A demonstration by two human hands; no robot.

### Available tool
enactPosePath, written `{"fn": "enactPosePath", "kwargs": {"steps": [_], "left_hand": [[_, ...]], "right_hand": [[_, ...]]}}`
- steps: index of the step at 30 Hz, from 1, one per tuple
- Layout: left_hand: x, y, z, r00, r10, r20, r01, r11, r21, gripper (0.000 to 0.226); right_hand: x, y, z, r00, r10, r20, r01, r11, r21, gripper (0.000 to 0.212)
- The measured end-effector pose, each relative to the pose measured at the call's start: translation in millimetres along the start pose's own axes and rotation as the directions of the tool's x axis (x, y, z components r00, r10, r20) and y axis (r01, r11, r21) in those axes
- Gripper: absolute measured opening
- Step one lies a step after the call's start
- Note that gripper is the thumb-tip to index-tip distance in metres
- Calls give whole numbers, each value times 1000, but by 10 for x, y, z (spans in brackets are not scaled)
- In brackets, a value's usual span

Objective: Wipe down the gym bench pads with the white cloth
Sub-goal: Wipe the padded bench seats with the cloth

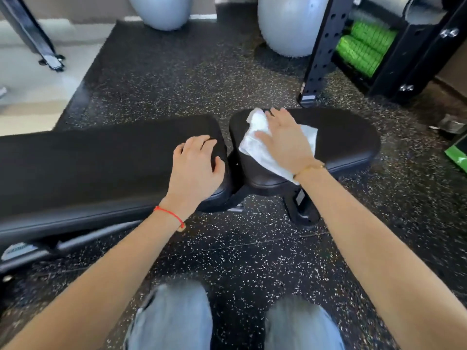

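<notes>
Surroundings: two grey exercise balls (290,24) on the speckled rubber floor (192,79) beyond the bench; black perforated rack (322,49) at far right holding green rolls (364,46); a black frame leg (30,34) at far left.
In the way: nothing lies on either pad but my hands and the cloth.
Bench: long back pad (88,160) runs left to right; shorter seat pad (346,137) to its right, a narrow gap between them.
Cloth: white cloth (255,145) lies on the seat pad's left end, its long axis running from the far edge to the near edge, where a corner hangs over.
Right hand (288,137): flat on the cloth, fingers straight and spread, pressing down.
Left hand (199,168): rests on the back pad's right end, fingers loosely curled, holding nothing.
Me: jeans-clad knees (177,317) at the bottom.
</notes>
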State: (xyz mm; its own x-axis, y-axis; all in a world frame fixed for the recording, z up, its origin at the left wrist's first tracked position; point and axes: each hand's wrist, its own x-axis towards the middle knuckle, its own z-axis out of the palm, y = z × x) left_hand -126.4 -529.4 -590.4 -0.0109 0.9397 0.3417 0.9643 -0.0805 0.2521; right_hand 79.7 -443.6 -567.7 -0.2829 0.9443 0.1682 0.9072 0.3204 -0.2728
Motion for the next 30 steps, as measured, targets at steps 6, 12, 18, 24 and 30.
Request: {"fn": "enactPosePath", "kwargs": {"steps": [6, 12, 18, 24, 30], "left_hand": [[-14, 34, -74, 1000, -24, 8, 24, 999, -33, 41], [-13, 49, -125, 999, -30, 28, 31, 998, -46, 41], [-17, 24, -113, 999, -5, 35, 7, 998, -61, 42], [-36, 40, -94, 1000, -2, 22, 2, 999, -42, 41], [-34, 54, -92, 1000, -19, 7, 20, 999, -32, 40]], "right_hand": [[-494, 211, 32, 951, -303, 60, 306, 951, -51, 56], [-157, 553, -31, 981, -175, 81, 179, 983, -43, 62], [-164, 29, 114, 929, -322, 184, 341, 936, -83, 64], [-528, 772, -141, 964, -265, 17, 265, 964, 1, 57], [-175, 794, -262, 954, -300, 4, 300, 954, 26, 50]]}}
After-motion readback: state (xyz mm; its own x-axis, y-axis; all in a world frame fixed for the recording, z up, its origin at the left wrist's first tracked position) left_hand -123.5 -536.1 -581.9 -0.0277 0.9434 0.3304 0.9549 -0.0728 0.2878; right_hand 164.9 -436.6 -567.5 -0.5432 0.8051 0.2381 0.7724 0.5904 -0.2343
